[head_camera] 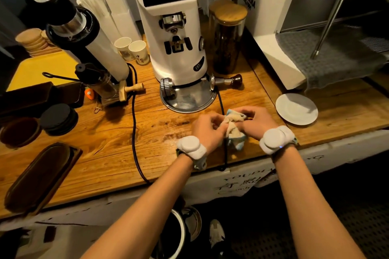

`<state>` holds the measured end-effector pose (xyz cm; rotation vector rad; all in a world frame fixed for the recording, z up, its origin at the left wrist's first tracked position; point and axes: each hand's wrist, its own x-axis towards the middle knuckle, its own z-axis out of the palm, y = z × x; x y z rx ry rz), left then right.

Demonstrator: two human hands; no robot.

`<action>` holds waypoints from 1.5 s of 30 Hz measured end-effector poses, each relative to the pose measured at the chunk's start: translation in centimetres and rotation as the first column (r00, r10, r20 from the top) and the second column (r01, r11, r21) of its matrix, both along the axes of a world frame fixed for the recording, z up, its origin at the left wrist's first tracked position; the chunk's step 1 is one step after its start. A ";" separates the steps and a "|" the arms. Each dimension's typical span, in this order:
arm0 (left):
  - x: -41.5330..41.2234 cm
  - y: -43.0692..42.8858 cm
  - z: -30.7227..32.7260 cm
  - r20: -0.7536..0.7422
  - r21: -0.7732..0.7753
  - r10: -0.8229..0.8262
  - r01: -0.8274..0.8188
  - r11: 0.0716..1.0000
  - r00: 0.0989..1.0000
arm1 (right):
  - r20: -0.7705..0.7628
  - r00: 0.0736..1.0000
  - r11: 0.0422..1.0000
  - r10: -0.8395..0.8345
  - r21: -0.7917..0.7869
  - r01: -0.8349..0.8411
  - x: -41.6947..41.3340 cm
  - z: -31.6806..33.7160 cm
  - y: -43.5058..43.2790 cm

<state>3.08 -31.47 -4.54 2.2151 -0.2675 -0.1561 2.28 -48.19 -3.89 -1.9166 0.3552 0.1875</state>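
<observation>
Bunching a cloth (233,127), seemingly damp, between left hand (207,130) and right hand (255,122).

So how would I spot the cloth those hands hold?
Find the tall white coffee grinder on the wooden counter. Just in front of its metal base, the left hand and right hand grip the cloth. It is crumpled and cream with pale blue edges, unlike the flat grey towel.

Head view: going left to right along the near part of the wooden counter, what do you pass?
dark oval tray → black cable → left hand → cloth → right hand → white saucer
</observation>
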 end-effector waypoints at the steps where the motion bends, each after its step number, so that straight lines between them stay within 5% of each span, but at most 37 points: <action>1: -0.5 -1.1 -0.1 -0.017 -0.010 -0.010 0.009 1.000 1.000 | -0.013 0.999 0.999 -0.038 -0.015 0.038 -0.5 0.1 -0.8; 6: -2.8 -5.3 -2.8 -0.148 0.041 -0.053 0.060 0.997 0.988 | -0.063 0.979 0.979 -0.192 -0.077 0.187 -3.1 -1.5 -2.9; 14: -2.0 -5.9 -5.1 -0.106 0.048 0.102 -0.098 0.994 0.989 | -0.004 1.000 0.988 0.023 -0.155 -0.023 -3.2 -3.3 -2.8; 22: 1.6 -5.1 -5.0 0.008 0.085 0.178 -0.178 0.980 0.984 | 0.079 0.996 0.949 0.048 -0.314 -0.021 -0.7 -4.9 -1.1; 45: 12.1 -6.4 -4.1 0.134 0.336 -0.057 0.009 0.942 0.989 | 0.207 0.977 0.924 0.039 -0.380 0.044 9.9 -6.8 -1.8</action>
